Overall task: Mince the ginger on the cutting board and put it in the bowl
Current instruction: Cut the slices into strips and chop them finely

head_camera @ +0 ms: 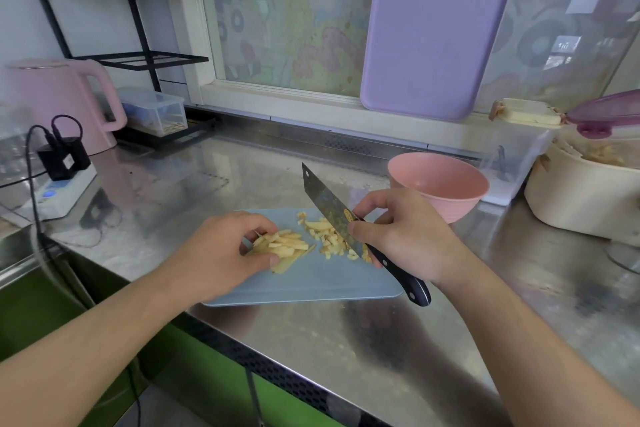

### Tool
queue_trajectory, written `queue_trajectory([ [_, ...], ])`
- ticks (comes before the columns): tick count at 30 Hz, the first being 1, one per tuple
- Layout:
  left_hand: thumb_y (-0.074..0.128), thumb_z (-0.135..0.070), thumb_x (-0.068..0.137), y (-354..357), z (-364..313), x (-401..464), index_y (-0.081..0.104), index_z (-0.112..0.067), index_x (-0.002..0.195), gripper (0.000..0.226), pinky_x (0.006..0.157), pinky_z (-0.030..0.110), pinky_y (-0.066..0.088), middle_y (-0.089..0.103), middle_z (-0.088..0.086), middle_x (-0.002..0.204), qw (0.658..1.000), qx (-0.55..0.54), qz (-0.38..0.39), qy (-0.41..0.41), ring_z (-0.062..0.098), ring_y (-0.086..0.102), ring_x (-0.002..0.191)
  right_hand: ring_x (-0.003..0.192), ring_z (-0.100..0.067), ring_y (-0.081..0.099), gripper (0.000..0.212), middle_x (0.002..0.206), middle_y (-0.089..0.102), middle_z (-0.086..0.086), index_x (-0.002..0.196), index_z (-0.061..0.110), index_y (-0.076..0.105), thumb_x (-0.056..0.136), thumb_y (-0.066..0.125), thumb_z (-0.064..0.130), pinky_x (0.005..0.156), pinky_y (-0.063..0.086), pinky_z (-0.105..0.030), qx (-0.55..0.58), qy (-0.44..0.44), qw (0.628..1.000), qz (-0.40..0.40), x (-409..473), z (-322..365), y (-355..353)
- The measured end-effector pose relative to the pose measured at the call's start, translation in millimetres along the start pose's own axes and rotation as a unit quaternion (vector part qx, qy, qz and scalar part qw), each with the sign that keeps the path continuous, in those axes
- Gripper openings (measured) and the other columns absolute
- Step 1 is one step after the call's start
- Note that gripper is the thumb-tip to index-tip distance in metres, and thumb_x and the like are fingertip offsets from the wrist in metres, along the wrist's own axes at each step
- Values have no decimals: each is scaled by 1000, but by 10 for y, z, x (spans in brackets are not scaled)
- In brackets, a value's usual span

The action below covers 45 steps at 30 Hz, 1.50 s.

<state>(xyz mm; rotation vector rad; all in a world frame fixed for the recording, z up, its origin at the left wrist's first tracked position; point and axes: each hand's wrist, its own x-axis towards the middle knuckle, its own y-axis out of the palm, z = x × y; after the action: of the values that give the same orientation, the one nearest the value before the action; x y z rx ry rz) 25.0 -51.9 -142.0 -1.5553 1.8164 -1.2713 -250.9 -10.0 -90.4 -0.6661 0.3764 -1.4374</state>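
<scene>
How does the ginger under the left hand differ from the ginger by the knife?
The ginger under the left hand is in long strips; the ginger by the knife is already cut into small bits. The left hand holds the strips bunched in one bundle, while the bits lie loose and scattered beside the blade, untouched by the right hand that grips the knife. Both are pale yellow and on the cutting board.

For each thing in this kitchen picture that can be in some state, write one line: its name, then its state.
Ginger strips: uncut, bunched on the board under the left hand.
Ginger pieces: chopped small, loose beside the blade.
Knife: gripped by the right hand, tip raised.
Cutting board: flat on the counter.
Pink bowl: upright, no ginger visible inside.
Purple lid: tilted open.
</scene>
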Motion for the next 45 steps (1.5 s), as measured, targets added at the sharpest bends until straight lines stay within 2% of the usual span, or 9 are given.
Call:
queue_trajectory([
  [3, 81, -39, 87, 21, -13, -1, 71, -44, 114, 29, 83, 18, 49, 65, -30, 108, 1000, 22, -13, 18, -10, 58, 94, 43, -15, 54, 9, 55, 70, -12, 88, 16, 71, 94, 69, 21, 53, 48, -25, 1, 0, 1000, 1, 0, -3, 1],
  [9, 76, -43, 87, 113, -7, 13, 62, -41, 124, 39, 98, 26, 48, 54, -25, 122, 999, 25, -31, 10, 0, 55, 112, 43, -15, 56, 9, 55, 70, -10, 88, 16, 71, 94, 68, 21, 53, 50, -26, 0, -2, 1000, 1, 4, -3, -5],
  [17, 74, -39, 92, 377, -321, 249, 72, -34, 106, 14, 103, 24, 38, 52, -20, 118, 991, 69, -19, 114, 6, 43, 119, 44, -15, 54, 7, 55, 70, -11, 89, 17, 71, 94, 69, 21, 52, 48, -25, 3, -1, 1000, -3, 0, -11, 0],
  [22, 66, -26, 96, 483, -410, 386, 71, -26, 88, 10, 101, 25, 38, 56, -16, 116, 992, 97, -12, 82, 11, 42, 118, 44, -14, 56, 6, 55, 71, -9, 90, 19, 71, 94, 69, 23, 55, 50, -27, -5, -4, 1000, -2, 12, -4, -6],
  [26, 59, -25, 102, 497, -461, 415, 75, -22, 95, 17, 108, 30, 34, 53, -9, 128, 990, 123, 24, 64, 16, 38, 125, 44, -15, 55, 7, 54, 70, -10, 89, 17, 71, 94, 68, 21, 54, 49, -26, 5, -5, 1000, -7, 5, 8, -26],
  [33, 69, -31, 98, 127, -488, 385, 70, -28, 81, 17, 109, 33, 39, 60, -14, 128, 997, -64, 22, -37, 14, 53, 124, 42, -14, 52, 8, 54, 70, -10, 87, 16, 72, 93, 68, 21, 49, 46, -21, 17, -3, 1000, -13, -15, 13, -43],
  [37, 73, -30, 93, 63, -370, 257, 72, -26, 78, 15, 97, 26, 34, 60, -12, 118, 999, 37, 15, -35, 14, 51, 121, 41, -13, 54, 8, 54, 70, -10, 89, 17, 71, 94, 68, 22, 53, 49, -25, 17, -4, 1000, -3, -18, 15, -25],
  [42, 68, -37, 96, 142, -304, 82, 65, -35, 92, 6, 98, 28, 36, 53, -19, 117, 999, 21, -46, -17, 10, 43, 121, 42, -13, 53, 8, 54, 70, -10, 89, 17, 71, 94, 68, 22, 54, 49, -25, 10, -3, 1000, -2, -15, 12, -7],
  [45, 71, -54, 89, 176, -278, 6, 51, -38, 128, 47, 107, 35, 42, 40, -20, 135, 999, 26, 23, -39, 8, 36, 131, 42, -14, 54, 8, 54, 70, -10, 88, 17, 71, 94, 68, 22, 56, 49, -27, 7, -1, 1000, -3, -14, 7, -4],
])
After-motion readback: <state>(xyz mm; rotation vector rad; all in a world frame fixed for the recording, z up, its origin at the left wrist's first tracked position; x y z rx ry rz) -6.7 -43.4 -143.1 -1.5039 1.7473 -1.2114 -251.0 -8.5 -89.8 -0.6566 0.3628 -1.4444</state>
